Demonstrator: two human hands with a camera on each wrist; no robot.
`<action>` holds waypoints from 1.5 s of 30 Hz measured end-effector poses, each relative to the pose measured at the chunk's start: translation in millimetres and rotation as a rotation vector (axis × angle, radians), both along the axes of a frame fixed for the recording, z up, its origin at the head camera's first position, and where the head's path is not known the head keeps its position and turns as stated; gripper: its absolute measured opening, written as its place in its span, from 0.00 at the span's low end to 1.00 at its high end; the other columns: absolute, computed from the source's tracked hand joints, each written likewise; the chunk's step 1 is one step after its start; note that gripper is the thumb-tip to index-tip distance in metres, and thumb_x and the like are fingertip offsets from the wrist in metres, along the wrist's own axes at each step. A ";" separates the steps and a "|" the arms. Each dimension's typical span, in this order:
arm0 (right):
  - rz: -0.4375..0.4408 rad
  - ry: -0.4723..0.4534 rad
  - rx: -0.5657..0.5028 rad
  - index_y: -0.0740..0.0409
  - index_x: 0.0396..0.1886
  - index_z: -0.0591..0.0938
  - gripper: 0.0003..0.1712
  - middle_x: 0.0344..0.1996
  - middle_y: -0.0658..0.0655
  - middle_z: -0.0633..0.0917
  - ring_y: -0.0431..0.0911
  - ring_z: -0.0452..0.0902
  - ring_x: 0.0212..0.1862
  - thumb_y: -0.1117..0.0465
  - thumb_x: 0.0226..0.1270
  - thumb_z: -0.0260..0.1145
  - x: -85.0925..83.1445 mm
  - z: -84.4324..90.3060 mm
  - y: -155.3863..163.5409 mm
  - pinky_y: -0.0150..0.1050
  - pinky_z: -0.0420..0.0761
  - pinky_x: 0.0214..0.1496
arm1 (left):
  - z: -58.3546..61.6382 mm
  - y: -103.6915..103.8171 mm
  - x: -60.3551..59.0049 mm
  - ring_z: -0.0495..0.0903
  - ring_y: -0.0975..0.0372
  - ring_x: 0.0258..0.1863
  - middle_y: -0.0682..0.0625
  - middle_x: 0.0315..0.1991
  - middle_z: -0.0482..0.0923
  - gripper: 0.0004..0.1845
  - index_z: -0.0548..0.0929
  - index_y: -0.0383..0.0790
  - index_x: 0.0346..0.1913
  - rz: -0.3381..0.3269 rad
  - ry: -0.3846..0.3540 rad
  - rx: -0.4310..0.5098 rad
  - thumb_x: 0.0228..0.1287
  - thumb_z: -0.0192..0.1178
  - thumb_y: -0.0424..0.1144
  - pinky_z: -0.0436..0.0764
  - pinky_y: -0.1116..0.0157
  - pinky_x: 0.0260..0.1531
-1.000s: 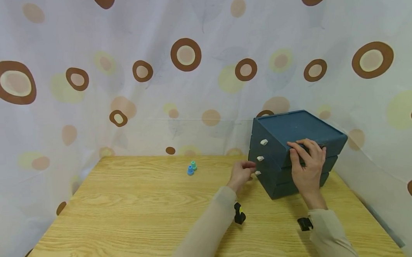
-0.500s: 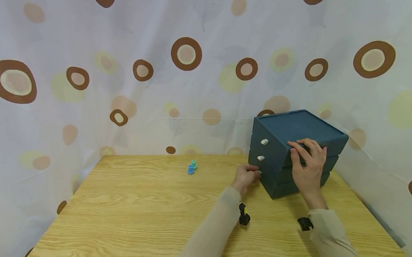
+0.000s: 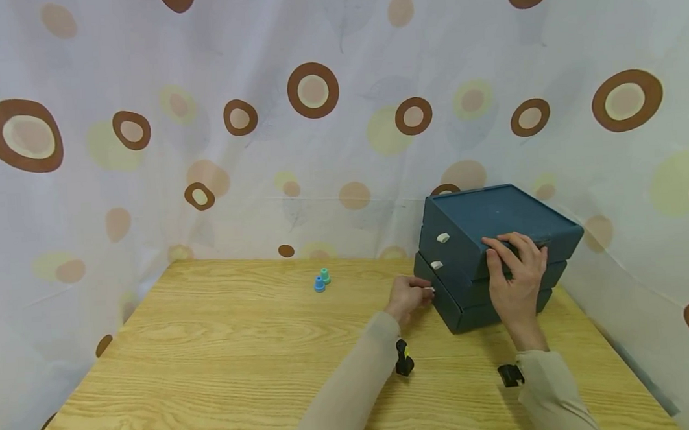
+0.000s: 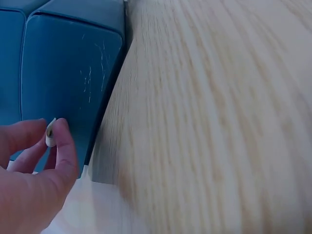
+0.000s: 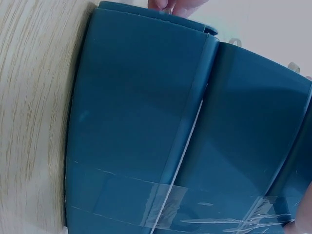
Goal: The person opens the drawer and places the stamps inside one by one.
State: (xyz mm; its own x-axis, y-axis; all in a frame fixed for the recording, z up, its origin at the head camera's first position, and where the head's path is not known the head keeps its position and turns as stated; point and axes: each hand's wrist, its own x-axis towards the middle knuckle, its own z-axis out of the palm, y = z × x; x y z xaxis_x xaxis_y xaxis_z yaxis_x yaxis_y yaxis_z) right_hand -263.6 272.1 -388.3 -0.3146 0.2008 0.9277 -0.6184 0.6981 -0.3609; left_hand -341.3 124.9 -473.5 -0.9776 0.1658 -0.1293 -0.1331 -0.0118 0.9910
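Tabletop: drawer chest fronts leftward

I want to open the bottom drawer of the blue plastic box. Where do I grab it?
Pinch the small white knob on the bottom drawer's front, coming from the open table side where the left hand pinches it. It is the only part sticking out. Rest a hand on the dark blue plastic drawer box, like the right hand.
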 end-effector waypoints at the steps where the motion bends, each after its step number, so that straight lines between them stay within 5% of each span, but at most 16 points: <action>1: -0.001 -0.002 0.002 0.67 0.41 0.87 0.08 0.45 0.73 0.80 0.67 0.69 0.59 0.71 0.65 0.65 -2.1 -2.4 1.9 0.70 0.36 0.73 | -0.2 -1.2 0.0 0.85 0.58 0.33 0.44 0.35 0.84 0.08 0.87 0.29 0.41 0.005 0.002 -0.006 0.60 0.62 0.22 0.86 0.60 0.40; 13: 0.000 -0.022 0.019 0.60 0.44 0.88 0.14 0.47 0.67 0.81 0.60 0.70 0.61 0.56 0.71 0.63 -10.8 -11.6 11.9 0.65 0.36 0.75 | 1.7 -30.9 -4.5 0.87 0.54 0.36 0.42 0.37 0.85 0.08 0.87 0.28 0.41 -0.052 0.068 -0.099 0.61 0.60 0.22 0.86 0.60 0.41; 29: -0.011 -0.022 0.034 0.60 0.44 0.88 0.13 0.48 0.68 0.80 0.61 0.69 0.61 0.58 0.72 0.63 -8.9 -12.3 14.6 0.65 0.36 0.75 | -0.4 -59.1 -6.3 0.87 0.52 0.41 0.37 0.41 0.84 0.10 0.84 0.23 0.46 -0.202 0.121 -0.094 0.65 0.58 0.23 0.84 0.58 0.48; 45: -0.009 -0.008 0.031 0.60 0.43 0.89 0.10 0.47 0.67 0.82 0.62 0.70 0.61 0.60 0.68 0.66 -11.6 -12.6 14.0 0.68 0.36 0.74 | 12.0 -94.4 -3.5 0.86 0.49 0.45 0.38 0.44 0.84 0.09 0.86 0.27 0.46 -0.300 0.202 -0.236 0.64 0.62 0.26 0.85 0.59 0.46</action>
State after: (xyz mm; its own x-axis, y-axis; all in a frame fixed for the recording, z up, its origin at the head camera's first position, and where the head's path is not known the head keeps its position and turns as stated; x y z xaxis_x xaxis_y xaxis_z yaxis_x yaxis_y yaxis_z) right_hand -275.2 286.1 -401.0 -0.3200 0.1753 0.9311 -0.6091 0.7147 -0.3439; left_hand -344.8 30.5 -461.5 -0.9000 0.4358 -0.0090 0.1006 0.2278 0.9685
